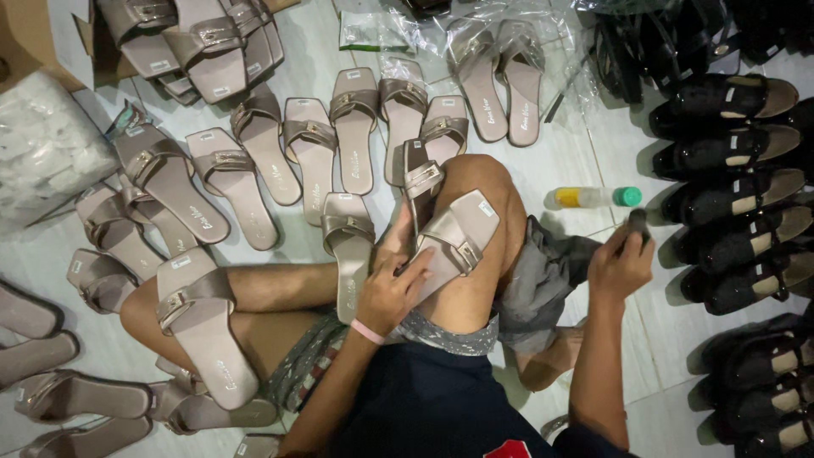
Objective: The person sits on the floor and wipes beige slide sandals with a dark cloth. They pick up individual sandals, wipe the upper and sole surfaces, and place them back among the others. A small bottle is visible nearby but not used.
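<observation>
Across the pale tiled floor [560, 161] taupe flat sandals [254, 170] lie spread in loose rows, soles up or straps up, reaching from the far edge to the person's crossed bare legs. Along the right side black sandals [738, 161] sit in a tight column, well apart from the taupe ones. At the far left a clear bag of white packing material [42, 144] rests beside a cardboard box [34, 34], and crumpled clear plastic wrappers [407, 30] lie near the top. Over the raised knee, the left hand [392, 288] wraps closed around a taupe sandal [454, 242] with a metal buckle, holding it tilted against the leg; a second sandal of the same kind [420, 182] stands just behind it, and another [348, 246] lies beside the wrist. A pink band [367, 332] circles that wrist. The right hand [623, 263] is closed on a small dark object [638, 225], too blurred to identify. Just beyond it a small bottle with yellow liquid and a green cap [593, 197] lies on its side on the floor.
</observation>
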